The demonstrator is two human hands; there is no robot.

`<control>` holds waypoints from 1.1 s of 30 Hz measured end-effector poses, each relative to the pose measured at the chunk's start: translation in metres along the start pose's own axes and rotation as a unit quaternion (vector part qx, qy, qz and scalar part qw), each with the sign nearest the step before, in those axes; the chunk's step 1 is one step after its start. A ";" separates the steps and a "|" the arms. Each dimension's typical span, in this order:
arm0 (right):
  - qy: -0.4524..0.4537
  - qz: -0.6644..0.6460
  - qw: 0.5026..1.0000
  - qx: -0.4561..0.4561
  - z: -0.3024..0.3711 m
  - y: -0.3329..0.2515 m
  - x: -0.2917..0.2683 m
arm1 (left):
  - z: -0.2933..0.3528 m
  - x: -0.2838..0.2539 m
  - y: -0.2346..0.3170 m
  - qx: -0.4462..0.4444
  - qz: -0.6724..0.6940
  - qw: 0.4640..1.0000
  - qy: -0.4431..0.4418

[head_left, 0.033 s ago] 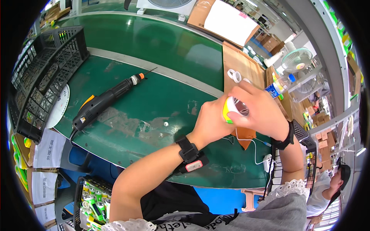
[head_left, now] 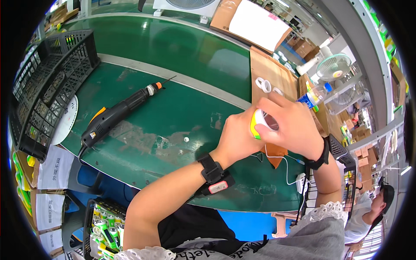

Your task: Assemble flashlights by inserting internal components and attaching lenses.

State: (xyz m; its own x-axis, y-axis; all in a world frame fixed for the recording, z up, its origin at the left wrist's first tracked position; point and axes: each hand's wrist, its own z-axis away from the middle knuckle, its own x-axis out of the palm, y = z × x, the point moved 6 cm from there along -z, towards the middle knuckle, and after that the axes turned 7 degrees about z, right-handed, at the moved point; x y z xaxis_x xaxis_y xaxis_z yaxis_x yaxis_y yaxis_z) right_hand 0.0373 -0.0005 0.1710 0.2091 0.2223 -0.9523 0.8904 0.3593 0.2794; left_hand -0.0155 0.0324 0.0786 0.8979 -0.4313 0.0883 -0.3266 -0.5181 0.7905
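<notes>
Between my hands, above the right part of the green table, is a flashlight [head_left: 256, 124] with a yellow-green body and a white rim. Its wide, shiny round end faces right, toward my right palm. My left hand [head_left: 240, 135] is wrapped around the body, hiding most of it. With thumb and fingers curved around the white rim, my right hand [head_left: 291, 125] grips the head end. Behind my hands, white rings [head_left: 263, 85] lie on a brown cardboard sheet [head_left: 271, 71]. An orange-brown piece [head_left: 277, 159] and a white cable [head_left: 286, 173] show below my right hand.
A black electric screwdriver [head_left: 119, 112] lies on the table [head_left: 195, 108] at left, its bit pointing away. Black crates [head_left: 56, 82] stand at far left. A crate of green-and-white flashlights [head_left: 106, 232] sits at lower left. A water bottle [head_left: 316, 95] is beyond my right hand. Another person [head_left: 368, 212] is at lower right.
My right hand has shifted very slightly around the flashlight's rim. My left hand and the things on the table look the same.
</notes>
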 end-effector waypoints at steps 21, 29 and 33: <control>0.063 -0.192 0.973 -0.113 0.004 0.029 0.017 | -0.007 0.001 -0.017 -0.040 0.104 0.989 -0.102; 0.064 -0.115 0.991 -0.019 0.009 0.032 0.012 | -0.005 -0.004 -0.010 0.038 -0.053 0.992 -0.109; 0.021 -0.113 0.987 -0.110 0.009 0.032 0.004 | -0.005 0.001 -0.017 0.049 0.006 0.988 -0.147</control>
State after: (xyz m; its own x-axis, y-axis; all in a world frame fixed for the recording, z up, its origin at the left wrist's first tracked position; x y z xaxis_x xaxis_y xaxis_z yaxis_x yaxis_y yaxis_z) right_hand 0.0704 0.0039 0.1753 -0.0057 0.1494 -0.9888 0.8016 0.5918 0.0847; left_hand -0.0078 0.0448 0.0684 0.7738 -0.6264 -0.0940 -0.3769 -0.5747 0.7264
